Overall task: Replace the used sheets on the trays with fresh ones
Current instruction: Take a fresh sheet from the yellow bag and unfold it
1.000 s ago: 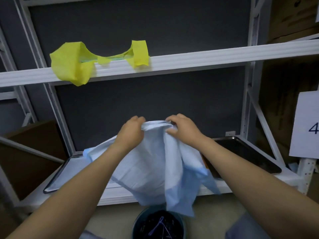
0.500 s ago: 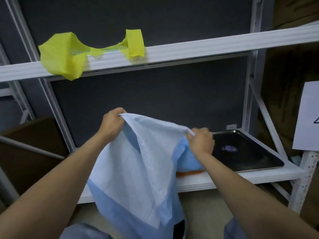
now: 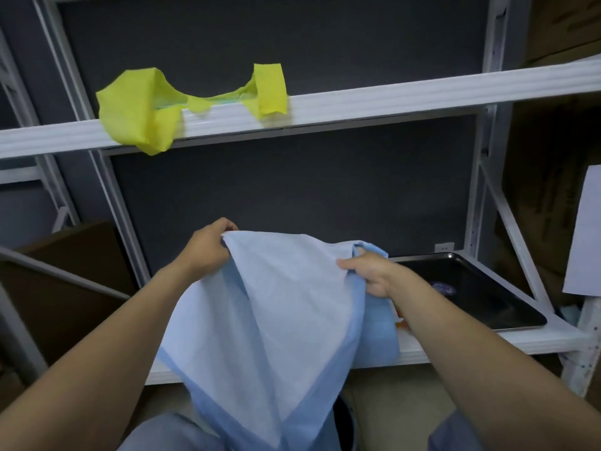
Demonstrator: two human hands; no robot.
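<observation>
A light blue sheet [image 3: 276, 320] hangs in front of the lower shelf, spread between both hands. My left hand [image 3: 208, 249] pinches its upper left corner. My right hand [image 3: 374, 275] grips its bunched upper right edge. A bare dark metal tray [image 3: 487, 288] lies on the right side of the lower shelf [image 3: 455, 346], just right of my right hand. The sheet hides whatever lies on the left side of that shelf.
A yellow sheet [image 3: 146, 105] lies crumpled over the front edge of the upper shelf [image 3: 390, 99]. A dark bin [image 3: 344, 421] peeks out below the blue sheet on the floor. Brown boxes stand at the left and right; a white paper [image 3: 585, 232] hangs at right.
My hands, close together at the sheet's top a second ago, have drawn apart and spread it wider. It now hangs lower and covers the left tray and most of the bin.
</observation>
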